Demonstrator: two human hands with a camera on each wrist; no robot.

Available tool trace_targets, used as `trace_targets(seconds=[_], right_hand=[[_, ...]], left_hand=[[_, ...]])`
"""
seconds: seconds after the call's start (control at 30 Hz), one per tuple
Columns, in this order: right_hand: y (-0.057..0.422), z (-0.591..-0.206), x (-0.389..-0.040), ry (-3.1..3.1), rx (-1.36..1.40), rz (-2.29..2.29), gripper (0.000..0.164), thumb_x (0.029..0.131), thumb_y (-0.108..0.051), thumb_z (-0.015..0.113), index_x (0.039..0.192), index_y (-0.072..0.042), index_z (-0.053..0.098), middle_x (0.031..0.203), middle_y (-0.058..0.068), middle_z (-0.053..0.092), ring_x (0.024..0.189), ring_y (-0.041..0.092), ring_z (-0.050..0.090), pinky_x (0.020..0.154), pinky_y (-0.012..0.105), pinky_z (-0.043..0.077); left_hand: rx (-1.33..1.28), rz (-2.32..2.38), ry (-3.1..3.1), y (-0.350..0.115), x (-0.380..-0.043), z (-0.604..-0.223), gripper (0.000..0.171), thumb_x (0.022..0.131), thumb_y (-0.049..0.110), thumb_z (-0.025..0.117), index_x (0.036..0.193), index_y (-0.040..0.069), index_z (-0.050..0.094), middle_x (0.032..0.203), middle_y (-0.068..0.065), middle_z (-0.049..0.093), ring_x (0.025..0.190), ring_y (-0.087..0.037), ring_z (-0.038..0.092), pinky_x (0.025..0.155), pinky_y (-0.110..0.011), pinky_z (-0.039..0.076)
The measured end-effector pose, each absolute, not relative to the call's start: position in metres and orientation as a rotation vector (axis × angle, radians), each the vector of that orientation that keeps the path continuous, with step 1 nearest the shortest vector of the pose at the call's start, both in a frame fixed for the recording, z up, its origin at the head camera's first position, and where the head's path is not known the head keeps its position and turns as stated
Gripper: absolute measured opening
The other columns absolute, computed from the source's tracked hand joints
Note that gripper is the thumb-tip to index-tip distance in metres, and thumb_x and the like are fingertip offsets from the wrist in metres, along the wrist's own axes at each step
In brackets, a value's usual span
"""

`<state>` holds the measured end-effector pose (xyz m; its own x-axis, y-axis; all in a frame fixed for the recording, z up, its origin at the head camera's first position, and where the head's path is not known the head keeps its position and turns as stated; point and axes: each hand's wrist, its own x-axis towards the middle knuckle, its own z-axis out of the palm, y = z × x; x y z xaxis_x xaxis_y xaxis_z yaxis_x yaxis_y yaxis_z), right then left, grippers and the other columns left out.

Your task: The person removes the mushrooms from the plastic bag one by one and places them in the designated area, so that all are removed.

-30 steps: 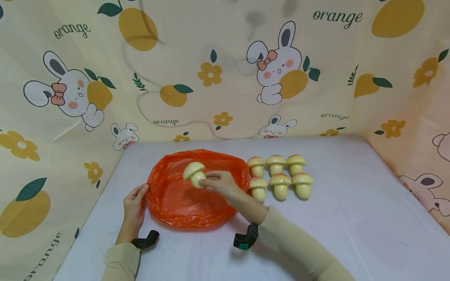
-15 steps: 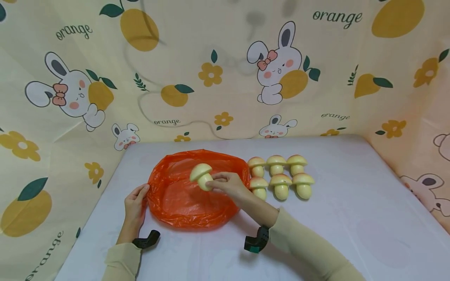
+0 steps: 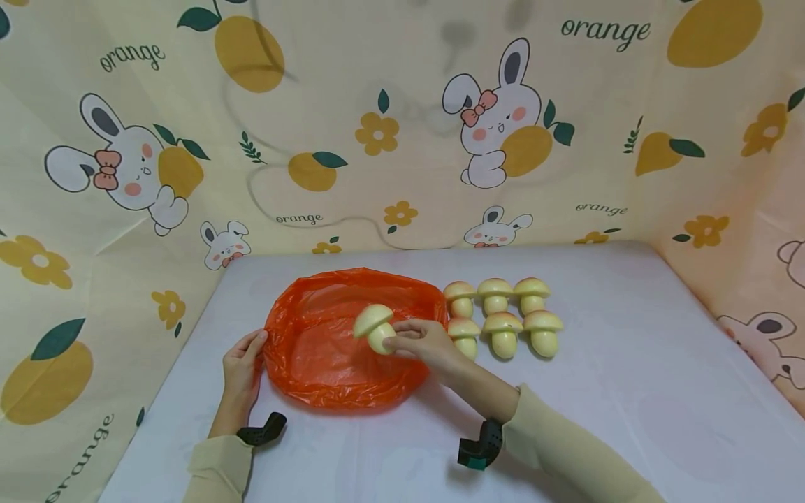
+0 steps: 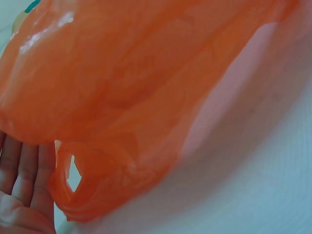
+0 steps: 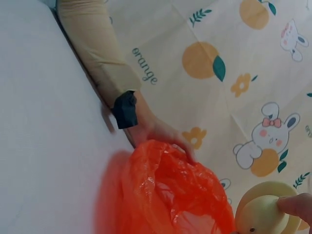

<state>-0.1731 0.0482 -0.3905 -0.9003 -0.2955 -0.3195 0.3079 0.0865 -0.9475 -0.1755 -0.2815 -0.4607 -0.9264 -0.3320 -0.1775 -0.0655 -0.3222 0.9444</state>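
Observation:
In the head view my right hand [image 3: 434,347] pinches a toy mushroom [image 3: 374,327] with a pale rounded cap and stubby stem. It is tilted over the right part of an orange-red plastic bag [image 3: 352,395]. That mushroom [image 5: 265,214] also shows at the lower right of the right wrist view. My left hand [image 3: 239,363] holds the bag's left rim. In the left wrist view, its fingers [image 4: 27,170] run up behind the bag wall, which hides their tips. Several similar mushrooms [image 3: 502,335] lie in two rows just right of the bag.
The white table [image 3: 597,419] extends to the front and right. A patterned cloth [image 3: 402,91] with rabbits and oranges hangs behind and at the sides. Each wrist carries a black camera mount [image 3: 481,445]. A bag handle loop [image 4: 73,175] hangs beside the left fingers.
My right hand has drawn to the right and toward the front with the mushroom, still over the bag. My left hand stays at the bag's left rim; the rows of mushrooms look unchanged.

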Motion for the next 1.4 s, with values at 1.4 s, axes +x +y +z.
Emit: trace_targets(seconds=[1.4], right_hand=[[0.118,-0.403,-0.137,1.964,-0.173,-1.793,0.044,0.082,-0.015,0.071,0.115,0.011,0.058,0.083,-0.011,0.071,0.081,0.001,0.065,0.08,0.023,0.056]], left_hand=[[0.483,-2.387,-1.665,-0.282,-0.176,-0.463,0.015,0.091,0.018,0.066,0.081,0.025,0.075,0.077,0.012,0.072,0.068,-0.002,0.062,0.067,-0.011,0.054]])
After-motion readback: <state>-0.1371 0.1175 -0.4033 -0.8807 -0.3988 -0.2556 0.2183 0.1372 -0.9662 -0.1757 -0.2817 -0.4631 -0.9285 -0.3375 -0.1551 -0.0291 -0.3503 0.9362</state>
